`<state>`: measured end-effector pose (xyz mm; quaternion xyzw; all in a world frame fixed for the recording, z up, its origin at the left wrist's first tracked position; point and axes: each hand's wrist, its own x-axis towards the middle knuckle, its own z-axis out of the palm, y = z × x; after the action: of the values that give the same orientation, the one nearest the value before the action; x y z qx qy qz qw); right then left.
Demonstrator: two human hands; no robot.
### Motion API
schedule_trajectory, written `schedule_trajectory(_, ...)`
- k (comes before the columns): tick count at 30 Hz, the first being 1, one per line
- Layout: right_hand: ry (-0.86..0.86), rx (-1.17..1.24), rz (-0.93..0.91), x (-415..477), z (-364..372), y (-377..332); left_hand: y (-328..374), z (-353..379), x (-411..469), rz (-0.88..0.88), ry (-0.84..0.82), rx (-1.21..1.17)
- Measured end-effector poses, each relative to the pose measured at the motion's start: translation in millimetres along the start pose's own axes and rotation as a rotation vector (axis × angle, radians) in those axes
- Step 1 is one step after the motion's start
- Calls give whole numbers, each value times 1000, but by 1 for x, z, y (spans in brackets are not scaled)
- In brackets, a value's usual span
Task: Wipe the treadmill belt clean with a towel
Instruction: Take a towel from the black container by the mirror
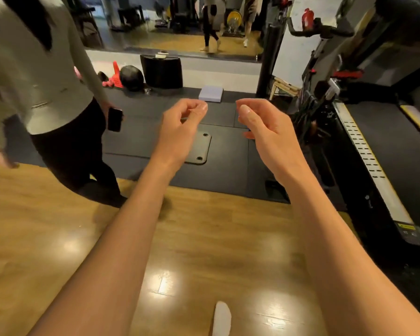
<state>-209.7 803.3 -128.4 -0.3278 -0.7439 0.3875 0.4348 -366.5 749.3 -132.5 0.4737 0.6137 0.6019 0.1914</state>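
Above wooden floor [204,238], left hand [180,128] and right hand [269,134] apart, loosely curled, empty; treadmill [395,144] label [406,226] illegible.

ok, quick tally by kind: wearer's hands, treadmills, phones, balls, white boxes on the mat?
wearer's hands: 2 (left hand, right hand)
treadmill: 1
phone: 1
black ball: 1
white box: 1
Total: 6

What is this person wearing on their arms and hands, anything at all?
Nothing that shows. The left hand and right hand have no gloves, and the forearms are bare, with no sleeves in view. No watch, bracelet or ring is visible.
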Motion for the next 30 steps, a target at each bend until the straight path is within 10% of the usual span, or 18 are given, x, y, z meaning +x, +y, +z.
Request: schedule_trajectory(30, -50, 88, 51, 713, 225, 242, -273, -23, 723, -39, 56, -16)
